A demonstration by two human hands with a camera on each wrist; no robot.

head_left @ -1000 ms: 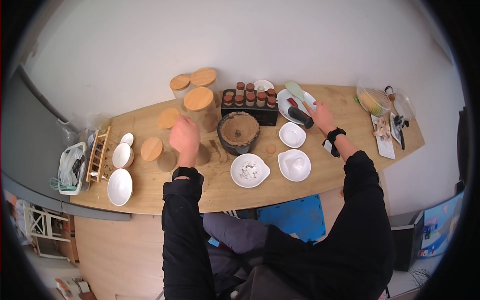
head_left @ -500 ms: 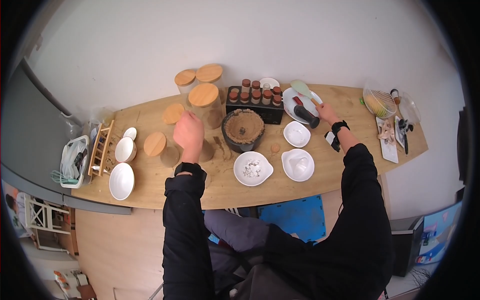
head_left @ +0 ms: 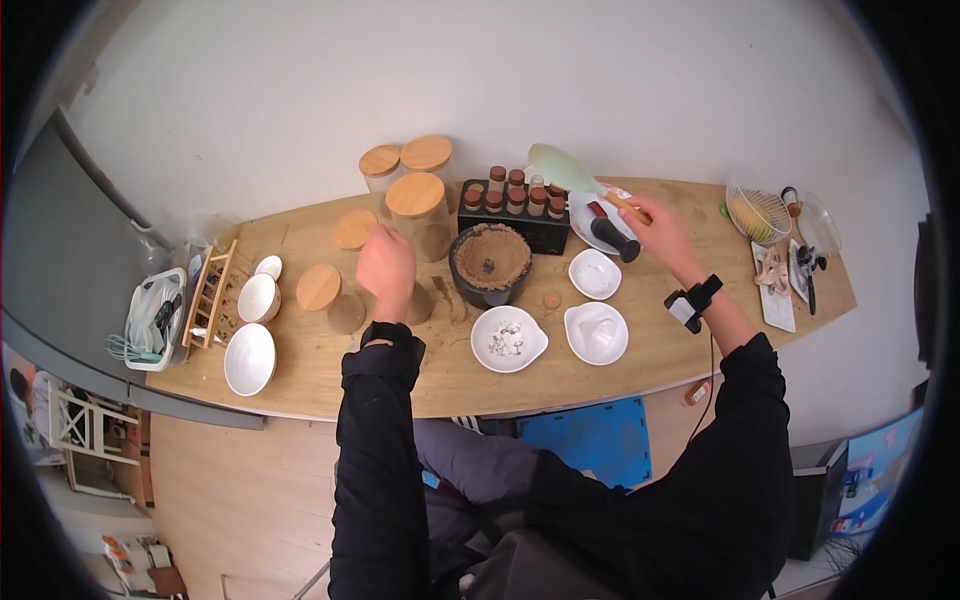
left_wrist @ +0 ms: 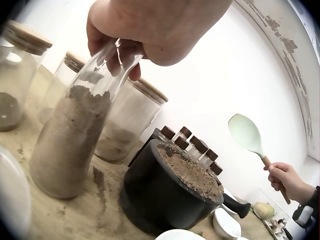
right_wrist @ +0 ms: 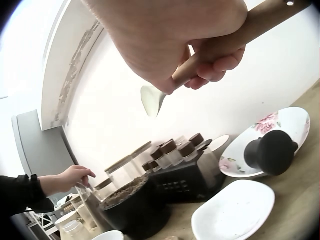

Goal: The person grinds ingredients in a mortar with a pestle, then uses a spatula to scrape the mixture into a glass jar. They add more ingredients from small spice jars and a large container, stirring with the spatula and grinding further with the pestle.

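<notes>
My left hand (head_left: 387,265) grips the narrow top of a clear glass carafe (left_wrist: 67,145), which stands on the table largely filled with brown powder. In my right hand (head_left: 663,237) is the wooden handle of a pale green silicone spatula (head_left: 560,168), raised above the back of the table with its head pointing left. Between the hands stands a black mortar (head_left: 474,290), heaped with brown powder (left_wrist: 187,167). A black pestle (head_left: 614,240) lies across a flowered plate (right_wrist: 300,120) below the right hand.
Wooden-lidded jars (head_left: 415,195) cluster near the left hand. Behind the mortar is a black spice rack (head_left: 515,230). White bowls (head_left: 508,340) sit in front, one holding white bits. More bowls (head_left: 249,360) stand far left; a wire basket (head_left: 758,210) is far right.
The right hand has lifted the spatula off the plate, and its head has swung up and left over the spice rack. The left hand keeps its grip on the carafe.
</notes>
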